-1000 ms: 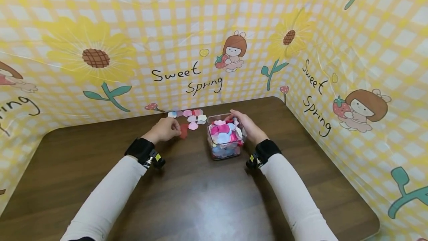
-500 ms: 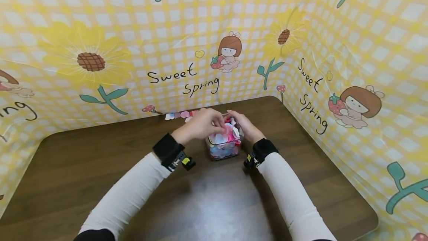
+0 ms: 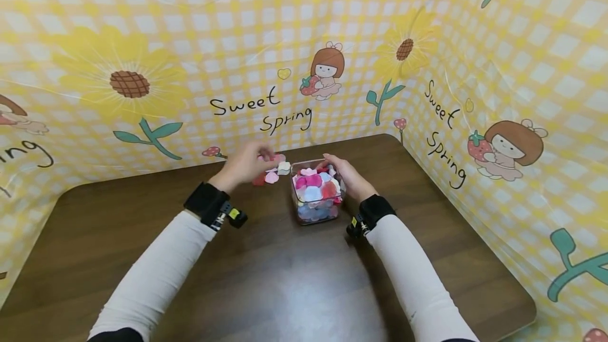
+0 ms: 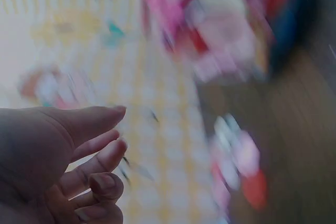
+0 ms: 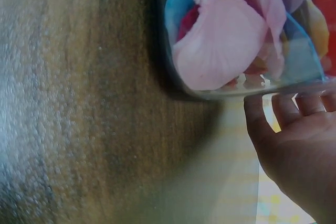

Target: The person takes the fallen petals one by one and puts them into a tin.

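Note:
A clear square plastic box [image 3: 317, 210] stands upright on the table, filled with loose petals [image 3: 313, 192] in pink, blue, white and red. My right hand [image 3: 350, 177] holds the box at its right side and back corner. In the right wrist view, several fingertips [image 5: 254, 103] lie against the clear wall, with a pale pink petal [image 5: 220, 35] showing through it. Left of the box, my left hand [image 3: 246, 165] hovers over a small group of scattered petals [image 3: 272, 177], partly covering them. The left wrist view shows the thumb apart from the bent fingers and nothing between them.
The brown wooden table [image 3: 266, 268] has a rounded far corner at the right. A yellow checked cloth [image 3: 247, 57] hangs close behind the table and along its right side. The left wrist view is blurred.
My left hand carried a red petal from the table to the box and let it go there, then moved back left over the scattered petals. The right hand stays at the box.

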Action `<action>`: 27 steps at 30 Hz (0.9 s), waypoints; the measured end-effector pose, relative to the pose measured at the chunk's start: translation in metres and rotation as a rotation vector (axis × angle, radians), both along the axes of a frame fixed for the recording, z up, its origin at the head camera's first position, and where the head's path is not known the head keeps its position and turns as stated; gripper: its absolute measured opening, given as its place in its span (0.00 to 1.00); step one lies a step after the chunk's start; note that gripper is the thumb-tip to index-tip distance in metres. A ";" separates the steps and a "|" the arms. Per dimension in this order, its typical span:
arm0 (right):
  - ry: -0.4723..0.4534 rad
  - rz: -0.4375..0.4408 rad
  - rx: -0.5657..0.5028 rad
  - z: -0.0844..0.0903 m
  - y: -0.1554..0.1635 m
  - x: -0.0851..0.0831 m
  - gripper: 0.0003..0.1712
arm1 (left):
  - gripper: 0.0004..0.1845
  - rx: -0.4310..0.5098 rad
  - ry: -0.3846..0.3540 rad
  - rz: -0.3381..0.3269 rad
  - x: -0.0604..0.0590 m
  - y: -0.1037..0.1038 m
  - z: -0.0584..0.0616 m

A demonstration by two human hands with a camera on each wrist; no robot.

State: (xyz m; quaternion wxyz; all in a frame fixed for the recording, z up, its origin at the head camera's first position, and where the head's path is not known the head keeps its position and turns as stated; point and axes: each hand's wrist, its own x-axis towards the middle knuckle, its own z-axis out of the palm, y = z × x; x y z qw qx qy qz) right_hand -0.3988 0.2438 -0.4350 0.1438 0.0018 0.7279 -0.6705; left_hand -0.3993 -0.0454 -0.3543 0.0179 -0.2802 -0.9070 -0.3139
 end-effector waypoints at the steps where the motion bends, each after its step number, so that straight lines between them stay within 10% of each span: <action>1: 0.006 -0.003 0.007 0.001 0.002 0.000 0.35 | 0.10 -0.021 -0.014 0.036 -0.005 -0.010 -0.006; 10: 0.019 -0.023 0.044 0.001 0.001 0.001 0.34 | 0.18 -0.142 -0.222 0.169 -0.043 -0.046 -0.073; 15: 0.019 -0.015 0.024 -0.002 -0.005 0.000 0.33 | 0.08 -0.146 -0.252 0.165 -0.048 -0.045 -0.091; 20: 0.017 -0.026 0.033 0.000 -0.005 0.000 0.34 | 0.07 -0.138 -0.229 0.159 -0.045 -0.043 -0.081; 27: 0.011 -0.013 0.032 0.002 -0.002 0.001 0.35 | 0.08 0.038 -0.101 0.023 -0.023 -0.016 -0.033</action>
